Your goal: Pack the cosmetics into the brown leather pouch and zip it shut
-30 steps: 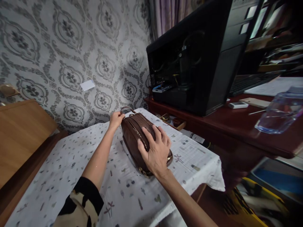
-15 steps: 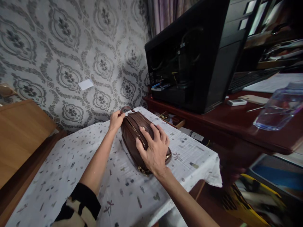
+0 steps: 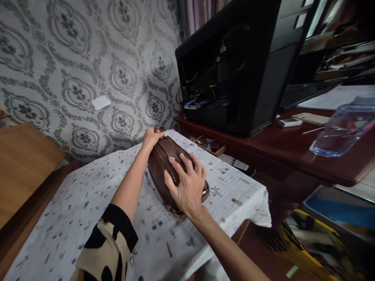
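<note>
A brown leather bag [image 3: 160,168] with brass-coloured zips lies on a white patterned cloth [image 3: 108,199]. At its far end, my left hand [image 3: 152,138] is closed on the bag, thumb pointing right, close to a short leather loop [image 3: 159,128]. What exactly the fingertips pinch there is hidden. My right hand [image 3: 189,185] rests on top of the bag's near half with its fingers spread, pressing on the leather. A zip end [image 3: 172,210] shows at the near left corner, below the right hand.
A black computer case [image 3: 222,74] stands on the dark red desk [image 3: 281,148] to the right, with a clear plastic bottle [image 3: 336,132] near the desk edge. Below is an open drawer [image 3: 219,150]. On the left rises a wooden panel [image 3: 29,164]; patterned wallpaper is behind.
My left hand has moved right and away from me over the bag's far end. The right hand keeps its place on the bag. The whole view has shifted slightly.
</note>
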A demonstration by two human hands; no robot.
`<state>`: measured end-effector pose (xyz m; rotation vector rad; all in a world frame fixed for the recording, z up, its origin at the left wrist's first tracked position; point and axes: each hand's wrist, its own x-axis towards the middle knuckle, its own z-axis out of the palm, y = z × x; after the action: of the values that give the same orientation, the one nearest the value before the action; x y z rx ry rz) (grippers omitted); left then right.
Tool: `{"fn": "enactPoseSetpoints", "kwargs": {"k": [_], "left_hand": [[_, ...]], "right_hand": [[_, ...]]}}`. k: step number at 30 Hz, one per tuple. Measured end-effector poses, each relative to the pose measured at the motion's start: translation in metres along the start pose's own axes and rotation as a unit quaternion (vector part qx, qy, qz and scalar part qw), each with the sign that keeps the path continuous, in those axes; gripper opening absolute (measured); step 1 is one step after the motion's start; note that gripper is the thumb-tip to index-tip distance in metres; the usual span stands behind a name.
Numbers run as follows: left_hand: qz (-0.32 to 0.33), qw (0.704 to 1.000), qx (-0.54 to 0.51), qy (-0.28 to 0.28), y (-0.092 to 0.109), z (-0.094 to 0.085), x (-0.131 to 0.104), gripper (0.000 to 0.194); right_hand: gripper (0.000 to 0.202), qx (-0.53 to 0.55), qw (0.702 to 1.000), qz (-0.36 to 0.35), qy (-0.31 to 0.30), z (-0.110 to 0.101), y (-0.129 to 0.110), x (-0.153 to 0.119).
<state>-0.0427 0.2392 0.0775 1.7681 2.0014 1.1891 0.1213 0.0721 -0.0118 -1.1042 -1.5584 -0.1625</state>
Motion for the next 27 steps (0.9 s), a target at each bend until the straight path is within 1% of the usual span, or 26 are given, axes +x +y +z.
{"fn": "enactPoseSetpoints", "kwargs": {"k": [7, 17, 23, 27], "left_hand": [[0.017, 0.999, 0.021, 0.020, 0.008, -0.003, -0.005, 0.018], [0.094, 0.994, -0.046, -0.009, 0.019, -0.005, -0.027, 0.022], [0.109, 0.992, -0.054, -0.039, 0.015, -0.011, -0.042, 0.015], [0.109, 0.992, -0.051, -0.023, 0.009, -0.012, -0.050, 0.018]], "right_hand": [[0.032, 0.007, 1.000, 0.000, 0.002, -0.001, -0.001, 0.001], [0.033, 0.008, 1.000, 0.002, 0.001, 0.001, 0.000, 0.001], [0.037, 0.015, 1.000, -0.003, -0.008, 0.001, 0.005, -0.003], [0.040, 0.019, 1.000, 0.009, 0.009, 0.002, 0.010, -0.010]]}}
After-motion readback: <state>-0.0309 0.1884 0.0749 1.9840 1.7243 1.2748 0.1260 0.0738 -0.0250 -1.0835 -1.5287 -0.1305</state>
